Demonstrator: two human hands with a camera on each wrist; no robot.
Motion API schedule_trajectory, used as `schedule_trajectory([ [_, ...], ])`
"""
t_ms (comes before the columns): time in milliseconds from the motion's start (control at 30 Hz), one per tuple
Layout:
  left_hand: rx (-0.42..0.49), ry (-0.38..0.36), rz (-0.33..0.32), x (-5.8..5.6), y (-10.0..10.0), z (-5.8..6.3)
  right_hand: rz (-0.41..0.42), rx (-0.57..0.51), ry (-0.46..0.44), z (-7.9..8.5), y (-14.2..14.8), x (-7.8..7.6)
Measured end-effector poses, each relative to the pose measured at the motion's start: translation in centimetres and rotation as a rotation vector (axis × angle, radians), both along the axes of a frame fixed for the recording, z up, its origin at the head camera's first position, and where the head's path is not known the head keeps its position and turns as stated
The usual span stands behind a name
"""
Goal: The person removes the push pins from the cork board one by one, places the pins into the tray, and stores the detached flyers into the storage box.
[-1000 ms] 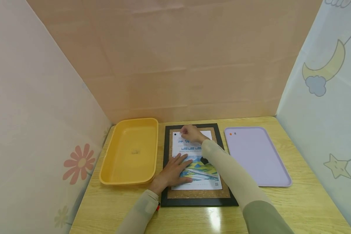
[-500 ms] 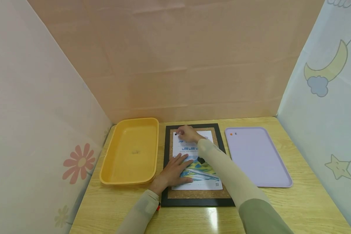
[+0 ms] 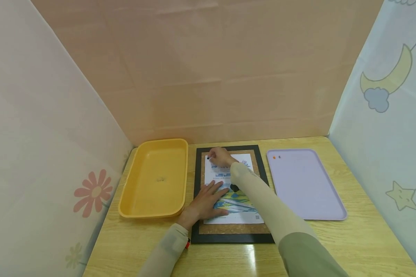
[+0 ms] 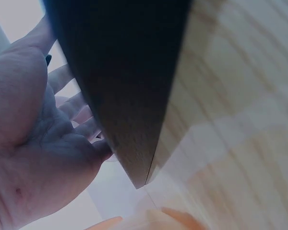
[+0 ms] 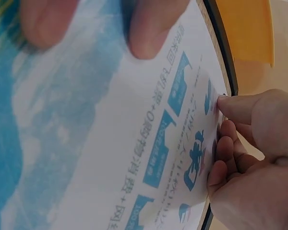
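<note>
My left hand (image 3: pixel 208 202) lies spread on a printed sheet of paper (image 3: pixel 234 219), fingers straight, holding it against a cork board (image 3: pixel 235 229) with a black frame. At the sheet's far left corner is a small black pushpin (image 3: pixel 208 158). My right hand (image 3: pixel 220 157) is there with curled fingers, thumb and index finger at the pin. In the right wrist view the right hand (image 5: pixel 259 143) has its thumb tip on the pin, which is mostly hidden. The left wrist view shows the left hand (image 4: pixel 43 139) beside the board's dark frame edge (image 4: pixel 120 86).
Left of the board stands a yellow tray (image 3: pixel 156 192). A lilac tray (image 3: pixel 308 188) is on the right, with a small orange pin (image 3: pixel 274 157) and a small dark pin (image 3: pixel 279 157) in its far left corner. Cloth walls close in the back and sides.
My right hand has moved left along the sheet's far edge, its fingertips reaching the black pushpin. The left hand has stayed in place on the paper.
</note>
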State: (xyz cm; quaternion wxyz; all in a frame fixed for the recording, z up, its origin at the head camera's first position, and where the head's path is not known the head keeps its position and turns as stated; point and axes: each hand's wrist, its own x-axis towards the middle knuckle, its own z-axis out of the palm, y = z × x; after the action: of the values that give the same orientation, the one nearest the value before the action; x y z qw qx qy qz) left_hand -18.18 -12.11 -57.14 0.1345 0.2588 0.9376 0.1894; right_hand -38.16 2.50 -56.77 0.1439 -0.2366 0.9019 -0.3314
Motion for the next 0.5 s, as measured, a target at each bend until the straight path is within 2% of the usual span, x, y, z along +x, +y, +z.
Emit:
schedule_trajectory([
  [67, -0.017, 0.010, 0.000, 0.0, 0.0, 0.1, -0.008, -0.009, 0.002, -0.4, 0.0, -0.2],
  [100, -0.021, 0.009, 0.001, 0.0, 0.0, 0.1, -0.022, -0.012, -0.027, 0.2, -0.1, 0.1],
  [267, -0.036, 0.019, 0.002, 0.1, 0.0, 0.1, -0.076, -0.020, -0.087, 0.8, -0.4, 0.5],
  [300, -0.036, 0.022, 0.001, 0.1, 0.0, 0.1, -0.094, -0.016, -0.114, 1.4, -0.5, 0.9],
  [500, -0.018, 0.034, -0.011, 0.0, 0.0, 0.0, -0.136, -0.029, -0.113, 1.2, -0.9, 0.7],
])
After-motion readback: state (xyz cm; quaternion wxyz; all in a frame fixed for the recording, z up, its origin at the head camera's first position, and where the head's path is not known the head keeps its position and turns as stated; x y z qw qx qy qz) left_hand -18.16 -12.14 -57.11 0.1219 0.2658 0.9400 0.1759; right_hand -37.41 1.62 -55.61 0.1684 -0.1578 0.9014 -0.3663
